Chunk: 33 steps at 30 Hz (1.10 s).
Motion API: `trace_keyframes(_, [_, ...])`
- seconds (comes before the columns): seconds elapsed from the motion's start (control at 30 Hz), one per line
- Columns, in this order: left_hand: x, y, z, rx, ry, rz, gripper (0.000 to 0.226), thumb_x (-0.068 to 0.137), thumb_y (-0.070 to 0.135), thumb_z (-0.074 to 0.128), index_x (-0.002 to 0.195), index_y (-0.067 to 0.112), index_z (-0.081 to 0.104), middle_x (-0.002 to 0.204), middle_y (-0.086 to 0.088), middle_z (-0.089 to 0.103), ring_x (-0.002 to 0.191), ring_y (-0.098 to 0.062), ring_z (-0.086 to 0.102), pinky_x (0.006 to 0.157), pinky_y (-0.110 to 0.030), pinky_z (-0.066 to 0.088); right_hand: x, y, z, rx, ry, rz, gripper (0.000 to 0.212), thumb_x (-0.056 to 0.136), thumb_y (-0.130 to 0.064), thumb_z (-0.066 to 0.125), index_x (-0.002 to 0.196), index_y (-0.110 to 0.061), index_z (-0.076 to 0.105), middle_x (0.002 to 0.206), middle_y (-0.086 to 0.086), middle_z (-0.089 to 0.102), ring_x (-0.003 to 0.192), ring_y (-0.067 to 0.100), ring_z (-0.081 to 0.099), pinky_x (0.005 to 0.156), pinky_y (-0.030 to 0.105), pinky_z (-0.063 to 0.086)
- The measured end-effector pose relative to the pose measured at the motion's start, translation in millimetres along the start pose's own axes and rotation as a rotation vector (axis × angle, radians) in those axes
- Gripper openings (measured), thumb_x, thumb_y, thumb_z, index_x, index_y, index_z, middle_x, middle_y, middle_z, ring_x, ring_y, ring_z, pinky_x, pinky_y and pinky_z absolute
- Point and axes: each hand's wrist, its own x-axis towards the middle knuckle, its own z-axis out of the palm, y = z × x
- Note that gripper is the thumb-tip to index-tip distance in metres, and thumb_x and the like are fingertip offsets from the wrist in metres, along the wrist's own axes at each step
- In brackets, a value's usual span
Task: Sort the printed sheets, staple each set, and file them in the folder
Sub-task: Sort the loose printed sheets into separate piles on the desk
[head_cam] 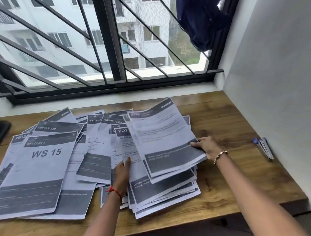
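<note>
**Sheets sorted on wooden surface**

Printed sheets (pixel 91 160) are spread in loose overlap across the left and middle of the surface (pixel 225 116), with a WS 15 sheet (pixel 43 164) topmost at left. The left hand (pixel 122 171) is laid with straight fingers on the 1623 sheet (pixel 123 139). A tilted sheaf (pixel 163 135) is gripped at its lower right corner by the right hand (pixel 207 147). A stapler (pixel 264 148) is seen far right, well apart.

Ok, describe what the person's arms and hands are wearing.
No sleeves or gloves; both forearms are bare. A red thread band circles the wrist of the left hand, a gold-toned chain bracelet that of the right hand.
</note>
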Motion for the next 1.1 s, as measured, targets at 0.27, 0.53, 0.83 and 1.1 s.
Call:
trace_keyframes(0.27, [-0.7,0.0,-1.3,0.106,-0.021,0.032,0.058,0.082,0.055,0.058,0.108,0.004,0.061,0.104,-0.005,0.059,0.100,-0.018,0.055,0.085,-0.031,0.043,-9.4,6.7,7.1,-0.374,-0.075,-0.013,0.023,0.071,0.015,0.068,0.062,-0.004,0.059,0.064,0.004,0.059,0.056,0.013,0.055,0.050,0.018,0.050])
trace_keyframes(0.53, [-5.2,-2.0,-1.7,0.027,-0.106,0.100,0.053,0.080,-0.003,0.066,0.128,0.003,0.044,0.119,-0.013,0.059,0.107,-0.025,0.057,0.090,-0.031,0.046,-19.1,-9.9,26.3,-0.954,-0.293,0.002,0.034,0.077,-0.005,0.073,0.056,-0.005,0.046,0.045,0.004,0.041,0.033,0.013,0.044,0.034,0.020,0.040])
trace_keyframes(0.83, [-7.3,13.5,-11.1,-0.205,-0.158,0.013,0.053,0.080,-0.018,0.051,0.125,0.010,0.044,0.100,-0.010,0.064,0.084,-0.022,0.063,0.063,-0.025,0.058,-7.5,-23.6,47.4,-0.751,-0.093,-0.276,0.030,0.083,-0.039,0.066,0.096,-0.013,0.058,0.090,0.003,0.056,0.084,0.015,0.055,0.066,0.020,0.036])
trace_keyframes(1.1, [-11.9,36.7,-47.7,-0.269,-0.221,0.053,0.051,0.079,-0.013,0.048,0.124,0.010,0.049,0.116,-0.018,0.062,0.101,-0.033,0.061,0.089,-0.046,0.051,-24.8,-27.0,87.3,-0.271,-0.297,-0.221,0.045,0.079,-0.017,0.072,0.114,0.006,0.058,0.107,0.020,0.066,0.099,0.022,0.061,0.071,0.019,0.050])
